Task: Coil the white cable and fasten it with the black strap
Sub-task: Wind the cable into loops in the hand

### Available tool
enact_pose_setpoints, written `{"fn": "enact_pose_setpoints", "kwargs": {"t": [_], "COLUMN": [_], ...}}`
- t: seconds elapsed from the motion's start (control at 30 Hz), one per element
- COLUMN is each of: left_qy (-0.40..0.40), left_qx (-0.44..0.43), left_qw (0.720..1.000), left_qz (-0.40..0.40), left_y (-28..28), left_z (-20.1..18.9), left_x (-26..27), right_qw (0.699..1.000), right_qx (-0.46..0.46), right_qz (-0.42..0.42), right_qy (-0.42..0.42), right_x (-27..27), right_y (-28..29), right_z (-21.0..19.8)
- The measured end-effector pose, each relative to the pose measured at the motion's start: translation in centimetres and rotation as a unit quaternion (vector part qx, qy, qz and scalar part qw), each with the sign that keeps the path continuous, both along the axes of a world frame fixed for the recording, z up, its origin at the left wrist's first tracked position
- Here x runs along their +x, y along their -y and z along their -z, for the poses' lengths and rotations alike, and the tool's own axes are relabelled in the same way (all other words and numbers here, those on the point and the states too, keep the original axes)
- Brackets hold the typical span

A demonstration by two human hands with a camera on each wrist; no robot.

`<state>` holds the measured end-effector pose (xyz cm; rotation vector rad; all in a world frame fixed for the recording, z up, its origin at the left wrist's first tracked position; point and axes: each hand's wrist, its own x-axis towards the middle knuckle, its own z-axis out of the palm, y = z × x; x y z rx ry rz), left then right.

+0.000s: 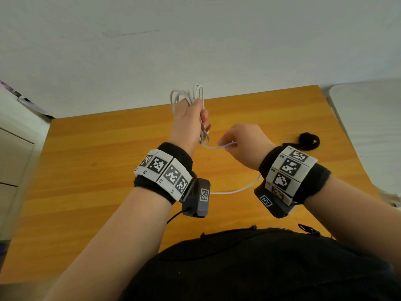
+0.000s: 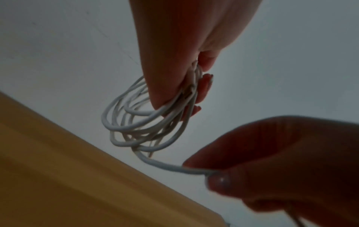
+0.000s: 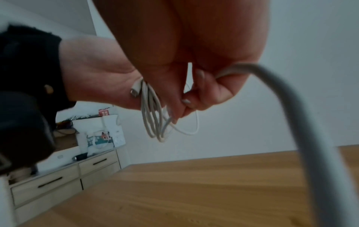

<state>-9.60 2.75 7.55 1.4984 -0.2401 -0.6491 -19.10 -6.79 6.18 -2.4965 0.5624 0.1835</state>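
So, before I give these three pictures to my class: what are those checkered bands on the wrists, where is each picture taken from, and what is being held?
No machine here: a person works bare-handed. The checkered wristbands carry small cameras. One picture comes from a head camera looking down; the other two look along each hand from the wrist. The left hand grips a bundle of loops of the white cable, raised above the wooden table. The right hand pinches the loose stretch of the same cable, which trails down behind its wrist. The black strap lies on the table, beyond the right wrist, untouched.
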Motion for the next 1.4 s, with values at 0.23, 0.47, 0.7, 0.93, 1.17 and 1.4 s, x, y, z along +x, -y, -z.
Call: {"fn": "enact_pose_setpoints", "kwargs": {"t": [0.23,0.47,0.7,0.93,1.17,1.4], "left_qy": [0.17,0.222,0.236,0.216,0.162,0.111], "left_qx": [0.11,0.163,0.199,0.154,0.15,0.133], "left_qw": [0.976,0.95,0.943,0.963,0.97,0.965], "left_qz": [0.085,0.144,0.126,0.05,0.101,0.198], "left_y": [0.1,0.1,-0.2,-0.1,-0.3,-0.3], "left_z": [0.8,1.9,2.2,1.2,1.4,0.5], "left_x": [-0.9,-1.6,-1.3,-0.1,-0.5,-1.9], "right_qw": [0.976,0.95,0.943,0.932,0.91,0.92], "right_qx": [0.117,0.199,0.255,0.318,0.314,0.254], "right_qz": [0.111,0.158,0.149,0.15,0.215,0.2], "right_qy": [0.149,0.182,0.15,0.087,0.164,0.221], "right_x": [-0.5,-0.8,-1.2,-1.7,-1.7,-1.6], "right_y": [0.3,0.5,1.0,1.1,1.9,2.3], "right_z": [-1.2,-1.6,-1.8,-0.3,0.0,-0.2]}}
